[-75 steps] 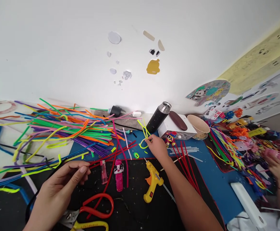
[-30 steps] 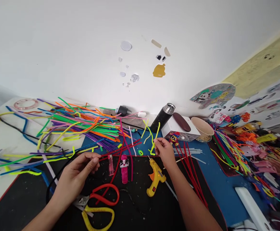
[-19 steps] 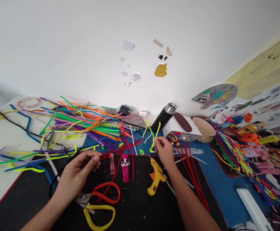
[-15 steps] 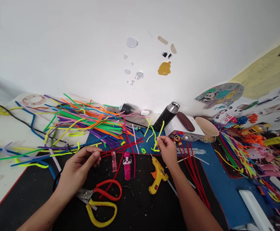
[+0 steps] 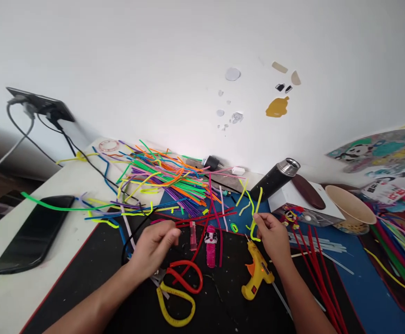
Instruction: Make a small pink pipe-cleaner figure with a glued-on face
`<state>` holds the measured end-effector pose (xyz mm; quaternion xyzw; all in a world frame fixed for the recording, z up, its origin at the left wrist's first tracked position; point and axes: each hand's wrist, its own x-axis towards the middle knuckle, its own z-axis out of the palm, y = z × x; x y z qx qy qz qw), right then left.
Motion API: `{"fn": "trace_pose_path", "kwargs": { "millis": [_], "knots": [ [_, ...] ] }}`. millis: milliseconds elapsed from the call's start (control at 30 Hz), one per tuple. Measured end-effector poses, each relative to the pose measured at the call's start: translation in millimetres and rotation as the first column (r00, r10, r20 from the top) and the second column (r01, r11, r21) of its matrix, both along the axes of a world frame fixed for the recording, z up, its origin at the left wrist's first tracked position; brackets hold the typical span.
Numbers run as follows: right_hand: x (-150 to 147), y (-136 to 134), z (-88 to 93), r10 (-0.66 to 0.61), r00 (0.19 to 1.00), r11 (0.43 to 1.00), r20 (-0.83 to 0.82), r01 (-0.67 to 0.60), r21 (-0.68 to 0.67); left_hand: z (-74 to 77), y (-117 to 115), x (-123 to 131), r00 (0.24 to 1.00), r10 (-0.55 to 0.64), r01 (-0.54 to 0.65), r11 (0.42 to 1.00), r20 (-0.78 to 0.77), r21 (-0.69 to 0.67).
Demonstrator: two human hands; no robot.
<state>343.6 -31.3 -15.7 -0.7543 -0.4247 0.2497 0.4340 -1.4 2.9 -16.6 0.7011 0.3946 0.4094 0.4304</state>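
My right hand (image 5: pixel 274 234) pinches a bent yellow-green pipe cleaner (image 5: pixel 258 202) between thumb and fingertips, just above the tip of a yellow hot glue gun (image 5: pixel 258 273). My left hand (image 5: pixel 155 246) is closed, its thumb against the curled fingers; whatever may lie between them is hidden. Below it lie scissors (image 5: pixel 177 320) with one red and one yellow handle, their blades partly covered by the wrist. Between the hands sit a pink pipe-cleaner figure with a panda-like face (image 5: pixel 211 250) and a small clear pink lighter (image 5: pixel 193 236). A small green loop (image 5: pixel 234 228) lies nearby.
Many coloured pipe cleaners (image 5: pixel 167 181) are heaped at the back. A black flask (image 5: pixel 275 178) leans beside a white box (image 5: pixel 320 199) and a bowl (image 5: pixel 350 208). Red pipe cleaners (image 5: pixel 322 283) lie right; a black phone (image 5: pixel 32 236) and cables (image 5: pixel 94 164) are left.
The view has swung left, bringing the phone and wall socket into sight. My left hand's fingers have curled in more tightly. My right hand keeps hold of the yellow-green pipe cleaner.
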Motion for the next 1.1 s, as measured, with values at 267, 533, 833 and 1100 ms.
{"fn": "trace_pose_path", "kwargs": {
  "millis": [267, 533, 833, 1100],
  "knots": [
    [-4.2, 6.2, -4.4, 0.044, 0.994, 0.997, 0.105, -0.036, -0.073, -3.7, -3.6, 5.6, 0.980, -0.143, 0.174, 0.956, -0.140, 0.237],
    [-0.3, 4.0, -0.7, -0.020, 0.999, 1.000, 0.028, 0.020, -0.024, 35.6, -7.1, -12.3, 0.985, -0.102, 0.150, 0.904, -0.137, 0.400],
    [-31.5, -14.0, 19.2, 0.015, 0.990, 0.999, -0.143, -0.008, 0.052, 48.1, 32.8, -59.6, 0.868, 0.129, -0.072, 0.988, -0.479, 0.135],
    [-67.6, -25.7, 32.6, 0.128, 0.977, 0.992, -0.170, -0.125, 0.031, 9.6, 61.2, -29.5, 0.583, 0.139, 0.153, 0.949, -0.800, 0.276]
  ]
}}
